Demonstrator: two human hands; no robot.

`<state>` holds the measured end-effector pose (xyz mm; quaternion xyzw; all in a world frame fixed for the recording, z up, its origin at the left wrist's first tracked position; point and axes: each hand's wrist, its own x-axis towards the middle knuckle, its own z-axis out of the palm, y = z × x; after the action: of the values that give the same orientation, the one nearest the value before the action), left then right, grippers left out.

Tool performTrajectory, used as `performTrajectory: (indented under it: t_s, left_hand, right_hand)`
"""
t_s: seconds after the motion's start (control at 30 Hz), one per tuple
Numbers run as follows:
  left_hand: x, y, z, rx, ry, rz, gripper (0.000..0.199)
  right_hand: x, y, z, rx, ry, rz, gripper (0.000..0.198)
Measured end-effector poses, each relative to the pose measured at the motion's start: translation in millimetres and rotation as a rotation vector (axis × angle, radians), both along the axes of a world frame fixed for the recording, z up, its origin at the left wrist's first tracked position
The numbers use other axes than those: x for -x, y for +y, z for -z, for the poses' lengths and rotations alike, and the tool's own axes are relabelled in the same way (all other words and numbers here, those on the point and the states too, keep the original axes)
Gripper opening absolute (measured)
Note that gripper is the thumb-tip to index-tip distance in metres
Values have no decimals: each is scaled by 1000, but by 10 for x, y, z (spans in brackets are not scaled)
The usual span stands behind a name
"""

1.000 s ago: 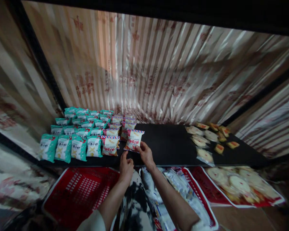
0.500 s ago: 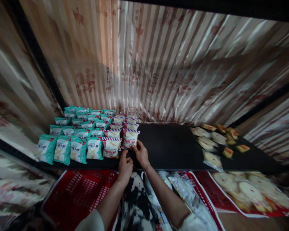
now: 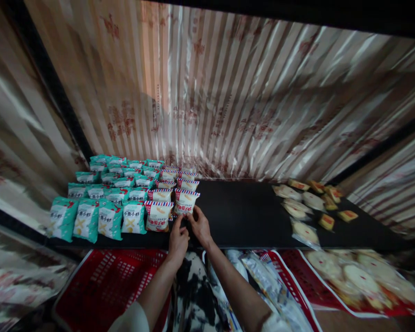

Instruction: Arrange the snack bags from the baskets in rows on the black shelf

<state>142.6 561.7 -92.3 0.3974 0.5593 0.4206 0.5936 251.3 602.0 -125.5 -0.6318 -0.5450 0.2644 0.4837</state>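
Note:
A white snack bag with a red-and-blue striped top edge stands at the front of its row on the black shelf. My right hand grips its lower right corner between thumb and fingers. At the bag's bottom edge, my left hand pinches with thumb and index finger, the other fingers curled in. Just left of it stands a matching striped bag, with more of the kind lined up behind. Further left, several rows of teal snack bags stand upright.
Flat clear-wrapped pastries and small yellow packets lie loose at the shelf's right. Below the front edge are a red basket at left, blue-and-white packages in the middle, and a pastry-filled red basket at right. Striped sheeting hangs behind.
The left fingers have moved up to the bottom edge of the striped bag. My right hand stays at its lower right corner. The view has shifted slightly.

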Motion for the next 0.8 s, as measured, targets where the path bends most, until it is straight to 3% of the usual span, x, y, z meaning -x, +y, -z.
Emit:
performTrajectory:
  t_s: [0.33, 0.47, 0.63, 0.8]
  left_hand:
    - [-11, -17, 3, 10, -18, 0, 65]
    - [-28, -45, -8, 9, 5, -9, 66]
    - [-97, -140, -88, 32, 27, 10, 62]
    - [-304, -335, -83, 27, 64, 84, 50]
  right_hand:
    - [-14, -38, 74, -15, 66, -12, 50]
    - [-50, -128, 95, -48, 105, 55, 55]
    - [-265, -458, 17, -134, 31, 183, 44]
    - [-730, -1012, 23, -202, -133, 327, 36]
